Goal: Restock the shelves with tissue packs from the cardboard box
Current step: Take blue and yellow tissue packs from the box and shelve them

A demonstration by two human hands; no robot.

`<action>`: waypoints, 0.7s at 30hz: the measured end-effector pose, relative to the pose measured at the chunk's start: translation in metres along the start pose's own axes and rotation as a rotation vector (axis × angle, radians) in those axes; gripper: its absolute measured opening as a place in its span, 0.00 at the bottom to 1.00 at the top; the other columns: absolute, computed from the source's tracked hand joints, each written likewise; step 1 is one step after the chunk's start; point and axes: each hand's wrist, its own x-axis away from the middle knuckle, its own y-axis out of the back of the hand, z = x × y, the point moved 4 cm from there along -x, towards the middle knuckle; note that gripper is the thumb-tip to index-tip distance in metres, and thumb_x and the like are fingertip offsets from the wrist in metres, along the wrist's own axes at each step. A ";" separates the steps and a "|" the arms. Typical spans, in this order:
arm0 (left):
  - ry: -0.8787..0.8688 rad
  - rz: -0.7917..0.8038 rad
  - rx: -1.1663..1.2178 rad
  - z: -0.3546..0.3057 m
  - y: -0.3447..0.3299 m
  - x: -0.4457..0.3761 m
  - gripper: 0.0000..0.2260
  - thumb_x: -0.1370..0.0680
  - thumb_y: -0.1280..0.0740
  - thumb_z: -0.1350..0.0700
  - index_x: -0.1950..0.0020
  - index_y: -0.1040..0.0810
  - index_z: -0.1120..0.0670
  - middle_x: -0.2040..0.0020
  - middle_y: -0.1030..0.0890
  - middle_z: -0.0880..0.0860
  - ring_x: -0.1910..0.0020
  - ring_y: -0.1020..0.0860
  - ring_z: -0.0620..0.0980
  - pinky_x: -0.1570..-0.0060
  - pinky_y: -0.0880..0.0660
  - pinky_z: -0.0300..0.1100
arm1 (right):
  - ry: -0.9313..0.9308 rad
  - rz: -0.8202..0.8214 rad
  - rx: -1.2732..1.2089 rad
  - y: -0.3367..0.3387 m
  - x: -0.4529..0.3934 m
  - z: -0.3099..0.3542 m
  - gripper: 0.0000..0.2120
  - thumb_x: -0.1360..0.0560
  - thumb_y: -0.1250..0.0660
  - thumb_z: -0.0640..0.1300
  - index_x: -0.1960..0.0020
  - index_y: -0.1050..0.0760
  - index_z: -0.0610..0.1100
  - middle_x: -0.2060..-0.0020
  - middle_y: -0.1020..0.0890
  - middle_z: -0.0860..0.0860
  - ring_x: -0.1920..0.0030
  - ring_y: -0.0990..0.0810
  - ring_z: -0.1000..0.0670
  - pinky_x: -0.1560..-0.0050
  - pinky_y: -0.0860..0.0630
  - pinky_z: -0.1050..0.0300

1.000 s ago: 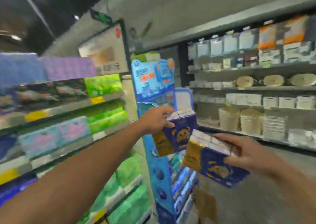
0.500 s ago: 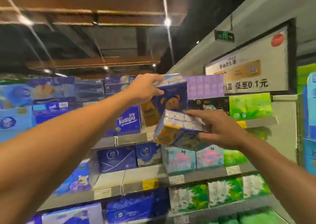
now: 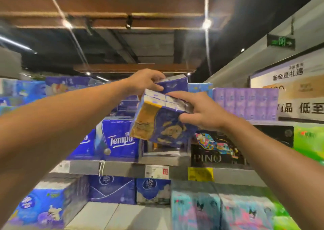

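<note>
Single head-worn wide-angle view, tilted upward along both outstretched forearms. Faces the tissue shelf [image 3: 122,168] at close range, with ceiling beams [image 3: 105,3] filling the upper half. Straight lines bowed at frame edges. No second view.

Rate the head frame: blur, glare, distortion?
Head view: ceiling lamps flare into long streaks; wide-angle bends the shelf edge; motion smear softens the pack in the right hand and the pack in the left hand; Tempo pack stays legible.
</note>
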 end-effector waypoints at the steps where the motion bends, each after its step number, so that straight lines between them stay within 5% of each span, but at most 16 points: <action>1: 0.005 0.015 -0.015 0.004 -0.005 -0.006 0.14 0.23 0.29 0.55 0.37 0.21 0.50 0.43 0.18 0.49 0.44 0.21 0.48 0.46 0.25 0.43 | 0.012 0.016 0.006 -0.003 -0.007 -0.007 0.37 0.37 0.38 0.57 0.28 0.30 0.51 0.36 0.22 0.51 0.39 0.24 0.52 0.36 0.28 0.53; 5: 0.050 0.075 -0.061 0.026 -0.030 -0.024 0.18 0.24 0.28 0.53 0.34 0.22 0.51 0.39 0.19 0.50 0.40 0.22 0.51 0.38 0.27 0.50 | 0.026 0.117 0.062 -0.018 -0.026 -0.034 0.37 0.37 0.40 0.59 0.27 0.32 0.55 0.34 0.23 0.52 0.37 0.25 0.49 0.37 0.28 0.51; 10: 0.051 0.200 -0.017 0.044 -0.058 -0.037 0.15 0.23 0.30 0.56 0.38 0.22 0.58 0.40 0.19 0.57 0.40 0.23 0.55 0.36 0.28 0.55 | 0.016 0.231 0.153 -0.037 -0.038 -0.049 0.34 0.32 0.36 0.52 0.26 0.33 0.53 0.33 0.24 0.53 0.45 0.32 0.62 0.50 0.38 0.73; 13: 0.021 0.289 -0.044 0.053 -0.076 -0.048 0.14 0.23 0.30 0.57 0.37 0.22 0.57 0.41 0.19 0.57 0.43 0.22 0.52 0.37 0.28 0.54 | -0.014 0.288 0.222 -0.050 -0.046 -0.057 0.32 0.29 0.34 0.50 0.25 0.35 0.55 0.34 0.23 0.50 0.42 0.28 0.55 0.46 0.36 0.65; 16: -0.028 0.375 -0.114 0.064 -0.094 -0.061 0.11 0.23 0.30 0.56 0.41 0.20 0.54 0.45 0.18 0.55 0.46 0.22 0.54 0.42 0.26 0.52 | -0.050 0.345 0.297 -0.063 -0.059 -0.069 0.33 0.32 0.39 0.53 0.26 0.35 0.57 0.45 0.19 0.52 0.48 0.26 0.53 0.41 0.29 0.48; 21: -0.067 0.472 -0.151 0.083 -0.119 -0.088 0.17 0.26 0.27 0.50 0.38 0.19 0.51 0.46 0.20 0.45 0.47 0.24 0.46 0.52 0.30 0.39 | -0.070 0.469 0.454 -0.082 -0.069 -0.074 0.23 0.29 0.35 0.50 0.34 0.30 0.56 0.50 0.21 0.51 0.48 0.25 0.47 0.51 0.26 0.48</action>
